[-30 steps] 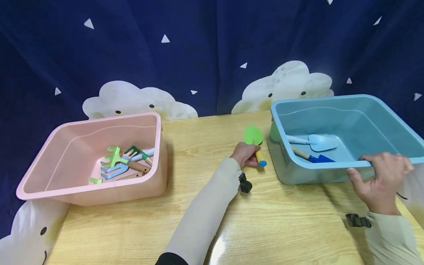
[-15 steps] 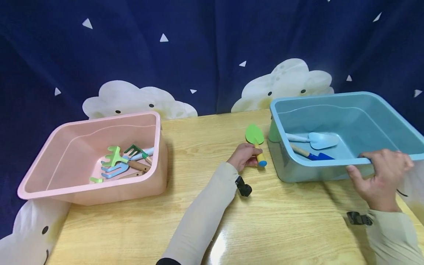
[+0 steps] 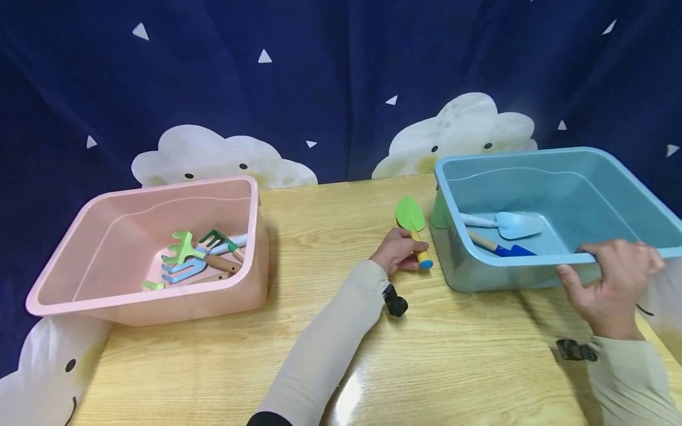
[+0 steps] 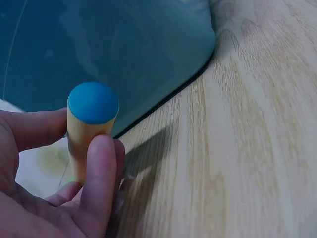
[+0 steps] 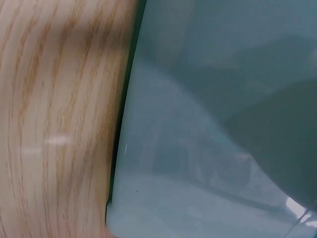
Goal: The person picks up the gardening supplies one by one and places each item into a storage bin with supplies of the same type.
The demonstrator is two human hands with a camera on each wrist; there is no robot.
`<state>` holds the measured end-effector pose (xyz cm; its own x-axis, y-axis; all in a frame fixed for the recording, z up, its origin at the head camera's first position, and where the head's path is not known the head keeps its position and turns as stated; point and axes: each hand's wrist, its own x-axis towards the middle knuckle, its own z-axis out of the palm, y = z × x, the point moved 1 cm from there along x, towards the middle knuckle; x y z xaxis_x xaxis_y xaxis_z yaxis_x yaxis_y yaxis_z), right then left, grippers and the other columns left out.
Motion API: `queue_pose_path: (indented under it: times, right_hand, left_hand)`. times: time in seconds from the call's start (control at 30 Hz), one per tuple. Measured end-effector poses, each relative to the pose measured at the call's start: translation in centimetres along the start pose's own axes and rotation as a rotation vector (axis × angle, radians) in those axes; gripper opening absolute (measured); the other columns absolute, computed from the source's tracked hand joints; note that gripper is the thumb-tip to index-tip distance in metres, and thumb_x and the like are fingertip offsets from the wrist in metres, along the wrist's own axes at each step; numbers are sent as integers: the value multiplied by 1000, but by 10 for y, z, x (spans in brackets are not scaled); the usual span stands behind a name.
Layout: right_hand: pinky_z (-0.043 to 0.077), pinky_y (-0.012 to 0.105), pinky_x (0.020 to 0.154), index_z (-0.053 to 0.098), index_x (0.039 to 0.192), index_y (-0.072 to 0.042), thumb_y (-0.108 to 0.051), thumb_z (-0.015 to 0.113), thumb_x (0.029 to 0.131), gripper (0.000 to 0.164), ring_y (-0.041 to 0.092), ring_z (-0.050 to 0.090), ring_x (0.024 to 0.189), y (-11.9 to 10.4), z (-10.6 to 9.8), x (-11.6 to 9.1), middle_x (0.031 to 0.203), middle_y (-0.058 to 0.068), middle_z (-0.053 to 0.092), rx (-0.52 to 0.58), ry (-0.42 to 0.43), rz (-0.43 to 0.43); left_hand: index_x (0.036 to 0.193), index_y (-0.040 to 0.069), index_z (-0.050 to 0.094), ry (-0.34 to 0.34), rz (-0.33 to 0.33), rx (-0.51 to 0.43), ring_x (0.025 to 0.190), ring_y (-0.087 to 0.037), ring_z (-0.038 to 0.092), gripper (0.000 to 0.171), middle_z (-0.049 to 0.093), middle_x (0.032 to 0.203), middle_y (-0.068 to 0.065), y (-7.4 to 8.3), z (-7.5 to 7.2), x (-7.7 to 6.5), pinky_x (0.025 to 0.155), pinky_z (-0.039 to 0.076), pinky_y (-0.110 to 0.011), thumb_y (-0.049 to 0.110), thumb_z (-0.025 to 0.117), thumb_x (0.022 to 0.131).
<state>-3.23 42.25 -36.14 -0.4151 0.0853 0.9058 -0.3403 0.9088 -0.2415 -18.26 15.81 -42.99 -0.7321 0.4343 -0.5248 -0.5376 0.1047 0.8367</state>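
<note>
My left hand (image 3: 396,251) pinches the yellow handle of a small green-bladed garden trowel (image 3: 409,213) between thumb and fingers. In the left wrist view the handle's blue end cap (image 4: 93,102) sticks up past the fingertips, and a shadow falls on the table beside it. My right hand (image 3: 615,284) grips the near rim of the blue tub (image 3: 522,262), thumb outside and fingers over the edge. Inside that tub lie a light blue trowel (image 3: 518,226) and a dark blue trowel (image 3: 508,251) with a wooden handle. The right wrist view shows only the tub's outer wall (image 5: 188,148) and the table.
On the left stands a pink tub (image 3: 202,305). It holds several hand tools, among them a light green rake (image 3: 183,247), a blue fork (image 3: 183,271) and a dark green rake (image 3: 215,238). A dark blue curtain (image 3: 330,77) hangs behind the wooden table (image 3: 479,355).
The handle end of the green trowel has shifted slightly to the right, with my left hand staying around it. My right hand keeps its place on the blue tub's rim.
</note>
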Motion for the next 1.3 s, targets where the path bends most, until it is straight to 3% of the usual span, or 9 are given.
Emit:
queue_pose_path:
  times: [0.17, 0.33, 0.47, 0.6, 0.67, 0.83, 1.0, 1.1, 1.3]
  right_hand:
    - [13, 38, 109, 57, 77, 15, -78, 52, 82, 93, 57, 33, 78, -2, -1, 0, 70, 35, 46, 9, -5, 25]
    - [14, 41, 109, 57, 75, 15, -77, 53, 81, 93, 56, 33, 77, -3, 2, 2, 69, 35, 45, 21, 21, 24]
    - [15, 41, 109, 57, 75, 15, -79, 53, 80, 94, 56, 33, 76, -4, 3, 4, 68, 35, 45, 18, 32, 21]
    - [13, 40, 109, 56, 76, 16, -79, 52, 81, 95, 56, 33, 76, -6, 0, 5, 69, 35, 45, 12, 17, 22]
    - [13, 40, 109, 56, 76, 16, -79, 51, 81, 95, 57, 33, 76, -5, 0, 4, 69, 35, 45, 9, 8, 20]
    - [13, 39, 109, 57, 77, 15, -79, 51, 81, 94, 56, 33, 76, -1, -1, 0, 70, 35, 46, -1, -8, 14]
    - [13, 39, 109, 56, 77, 15, -79, 51, 81, 95, 56, 33, 76, -1, -1, 0, 71, 35, 45, -11, -13, 6]
    - [13, 41, 109, 56, 77, 15, -79, 51, 81, 95, 56, 33, 75, -1, 0, 1, 70, 36, 45, -11, -7, 2]
    - [14, 44, 108, 56, 77, 15, -79, 50, 82, 95, 55, 33, 75, -1, 0, 1, 70, 36, 45, -17, -7, 4]
  left_hand:
    - [118, 2, 57, 48, 4, 39, 54, -15, 62, 34, 60, 81, -6, 1, 3, -1, 46, 50, -22, 9, 72, 88]
    - [131, 2, 53, 46, -14, 9, 77, -27, 73, 46, 63, 92, -9, 2, 0, 0, 53, 55, -24, 6, 70, 88]
    - [139, 5, 47, 29, -28, -28, 92, -32, 73, 54, 61, 97, -9, 4, -2, -1, 67, 60, -32, 4, 68, 89]
    - [140, 6, 47, 18, -38, -31, 86, -29, 73, 54, 61, 96, -7, 3, -2, -2, 74, 61, -34, 5, 68, 90]
    - [138, 6, 49, 18, -37, -25, 78, -25, 70, 51, 61, 95, -7, 2, -3, -2, 69, 60, -32, 5, 67, 90]
    - [139, 5, 46, 35, 17, 94, 67, -17, 61, 52, 63, 99, -11, 9, -10, -5, 63, 54, -28, 5, 66, 91]
    - [146, 4, 38, 68, 74, 174, 71, -18, 60, 60, 62, 110, -17, 25, -22, -8, 65, 53, -30, 4, 65, 91]
    - [146, 5, 38, 58, 68, 156, 76, -19, 61, 61, 62, 109, -16, 31, -30, -6, 69, 54, -31, 4, 64, 92]
    - [147, 9, 39, -26, 51, 60, 83, -19, 64, 57, 63, 109, -13, 33, -44, 1, 80, 57, -34, 6, 61, 94]
